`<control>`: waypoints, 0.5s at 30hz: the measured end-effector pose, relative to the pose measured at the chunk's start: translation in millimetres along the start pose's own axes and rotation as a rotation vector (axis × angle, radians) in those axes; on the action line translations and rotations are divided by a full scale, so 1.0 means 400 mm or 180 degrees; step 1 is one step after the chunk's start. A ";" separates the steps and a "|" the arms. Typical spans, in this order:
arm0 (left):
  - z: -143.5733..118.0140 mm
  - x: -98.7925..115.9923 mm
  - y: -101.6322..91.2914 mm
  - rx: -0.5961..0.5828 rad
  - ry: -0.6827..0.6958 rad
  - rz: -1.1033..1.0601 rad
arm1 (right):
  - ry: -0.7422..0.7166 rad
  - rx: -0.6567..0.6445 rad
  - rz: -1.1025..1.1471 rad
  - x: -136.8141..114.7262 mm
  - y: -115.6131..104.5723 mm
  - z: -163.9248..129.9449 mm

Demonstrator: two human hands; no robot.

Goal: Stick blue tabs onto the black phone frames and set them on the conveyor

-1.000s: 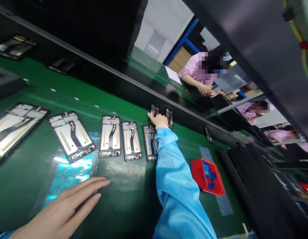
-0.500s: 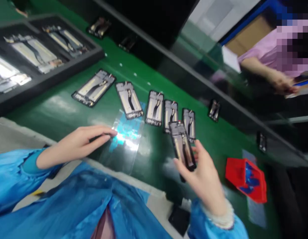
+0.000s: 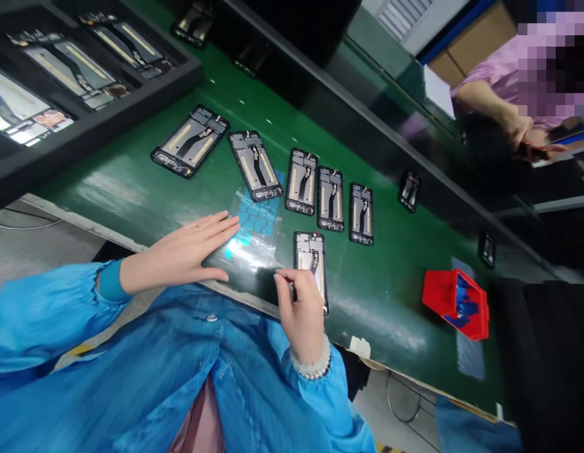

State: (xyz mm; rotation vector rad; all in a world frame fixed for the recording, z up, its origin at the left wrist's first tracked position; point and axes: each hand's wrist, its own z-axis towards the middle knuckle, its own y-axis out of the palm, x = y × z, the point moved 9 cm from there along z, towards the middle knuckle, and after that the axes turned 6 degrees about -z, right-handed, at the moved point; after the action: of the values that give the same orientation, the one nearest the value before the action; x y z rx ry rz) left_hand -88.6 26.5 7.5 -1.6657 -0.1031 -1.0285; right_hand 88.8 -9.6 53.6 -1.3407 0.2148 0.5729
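Note:
My left hand point(image 3: 183, 251) lies flat with fingers stretched out, its tips at the edge of a clear sheet bearing blue adhesive pieces point(image 3: 259, 217). My right hand point(image 3: 302, 311) is closed, thumb and forefinger pinched together beside the sheet's lower right corner. Whatever the pinch holds, if anything, is too small to make out. Partly hidden behind that hand, a phone screen assembly point(image 3: 310, 241) rests on the green table. Farther back, several similar assemblies lie in a loose row, among them a tilted phone frame point(image 3: 256, 165) overlapping the sheet's top edge.
A black tray point(image 3: 145, 94) with more phone assemblies stands at the left. Toward the right sits a red bin point(image 3: 435, 292) with blue pieces inside. A dark rail point(image 3: 329, 107) runs behind the row; beyond it, a co-worker's hands point(image 3: 527, 135) are busy.
My right hand has let go of the phone assembly, which now lies on the table, and has moved left into a pinch. The left hand has spread flat by the sheet.

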 end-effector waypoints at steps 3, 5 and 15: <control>-0.018 0.023 0.027 -0.0334 0.0209 -0.0065 | -0.0259 -0.0462 0.0081 -0.041 0.046 0.017; -0.046 0.043 0.058 -0.0414 0.0416 -0.0046 | -0.0320 -0.0729 0.0211 -0.049 0.070 0.010; -0.069 0.074 0.059 0.0050 0.1288 0.0517 | -0.0378 -0.0524 0.0650 -0.090 0.085 -0.052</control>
State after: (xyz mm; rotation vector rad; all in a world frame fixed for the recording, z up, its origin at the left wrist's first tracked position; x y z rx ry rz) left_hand -73.2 -17.5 9.5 -1.3965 0.2850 -1.2134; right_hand 44.7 -35.1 36.3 -1.4478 0.2120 0.8548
